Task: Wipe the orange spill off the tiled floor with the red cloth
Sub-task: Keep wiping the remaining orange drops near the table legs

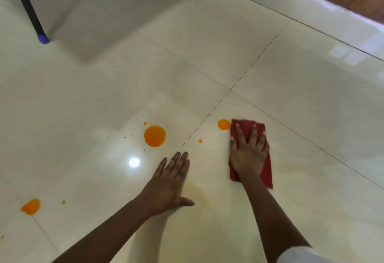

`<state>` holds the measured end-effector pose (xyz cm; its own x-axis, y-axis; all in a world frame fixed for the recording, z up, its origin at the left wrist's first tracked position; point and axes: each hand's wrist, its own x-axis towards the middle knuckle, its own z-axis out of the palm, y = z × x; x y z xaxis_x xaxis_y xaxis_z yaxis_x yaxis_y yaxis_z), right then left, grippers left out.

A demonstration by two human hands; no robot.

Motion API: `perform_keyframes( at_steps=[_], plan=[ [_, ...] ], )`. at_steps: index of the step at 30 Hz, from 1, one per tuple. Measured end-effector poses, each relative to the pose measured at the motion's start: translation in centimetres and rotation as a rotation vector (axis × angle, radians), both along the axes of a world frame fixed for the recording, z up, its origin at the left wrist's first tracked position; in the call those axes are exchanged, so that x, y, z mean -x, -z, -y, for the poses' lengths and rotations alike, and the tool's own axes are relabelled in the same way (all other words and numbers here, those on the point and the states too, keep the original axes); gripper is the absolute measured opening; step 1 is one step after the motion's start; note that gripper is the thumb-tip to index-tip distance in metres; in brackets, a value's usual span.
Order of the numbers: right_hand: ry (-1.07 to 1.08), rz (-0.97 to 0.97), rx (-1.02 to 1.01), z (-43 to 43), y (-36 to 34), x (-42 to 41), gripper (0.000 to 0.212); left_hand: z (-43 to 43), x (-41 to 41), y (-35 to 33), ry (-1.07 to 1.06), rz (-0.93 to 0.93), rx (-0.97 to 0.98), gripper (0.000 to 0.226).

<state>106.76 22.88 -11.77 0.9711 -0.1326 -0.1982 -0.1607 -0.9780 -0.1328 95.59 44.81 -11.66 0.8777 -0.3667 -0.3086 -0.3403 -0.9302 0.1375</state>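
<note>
Right hand (248, 154) presses red cloth (264, 171) beside orange spill (224, 124)

right hand (248, 154) flat on cloth (266, 172) | left hand (168, 183) on floor (207, 44), cloth's 8 o'clock | small puddle (224, 124) just beside cloth, 11 o'clock | large puddle (154, 136), left hand's 12 | third puddle (31, 206), its 9

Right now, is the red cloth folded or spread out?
Folded, it looks like: the cloth lies as a small neat pad, barely wider than the right hand pressing flat on it.
</note>
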Motion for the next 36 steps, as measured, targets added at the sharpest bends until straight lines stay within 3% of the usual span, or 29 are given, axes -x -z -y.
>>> perform_keyframes(
  at_steps=[3,7,10,14,17,20,22,24,27,29,33,36],
  plan=[
    [-0.201,0.009,-0.036,-5.3,0.2,-2.7,0.052,0.0,0.3,-0.4,-0.065,0.032,0.048,0.109],
    [-0.553,0.060,-0.076,-6.9,1.0,3.8,0.051,0.1,1.0,-0.4,-0.216,0.018,0.060,0.123],
    [-0.421,0.089,-0.035,-2.1,0.6,3.6,0.050,0.4,0.9,-0.9,-0.234,-0.019,0.018,0.122],
    [-0.211,0.001,-0.013,-3.4,0.4,-6.1,0.051,0.4,0.9,-0.4,-0.253,-0.009,0.010,0.122],
    [-0.425,0.001,-0.029,-8.4,0.4,-5.7,0.052,0.5,1.0,-0.6,-0.262,-0.030,-0.001,0.121],
    [-0.690,0.089,-0.050,-7.2,1.3,2.0,0.050,0.4,1.5,-0.7,-0.287,-0.077,0.000,0.118],
    [-0.626,0.123,-0.061,-3.5,1.2,3.7,0.051,0.4,1.5,-0.4,-0.290,-0.074,-0.001,0.117],
    [-0.479,0.151,-0.012,-0.7,1.2,0.1,0.050,0.5,1.5,0.1,-0.279,-0.034,0.000,0.118],
    [-0.281,0.041,0.000,-2.7,0.3,-7.5,0.050,0.7,1.4,0.0,-0.265,-0.007,0.006,0.120],
    [-0.348,0.004,-0.002,-7.3,0.2,-8.1,0.052,0.8,1.4,-0.5,-0.281,-0.024,-0.011,0.118],
    [-0.724,0.080,-0.054,-10.8,1.1,0.6,0.051,-1.8,2.4,-0.9,-0.384,0.019,0.099,0.119],
    [-0.621,0.105,-0.049,-8.0,1.0,0.7,0.051,-5.6,4.9,-0.2,-0.560,0.049,0.098,0.125]
  ],
)
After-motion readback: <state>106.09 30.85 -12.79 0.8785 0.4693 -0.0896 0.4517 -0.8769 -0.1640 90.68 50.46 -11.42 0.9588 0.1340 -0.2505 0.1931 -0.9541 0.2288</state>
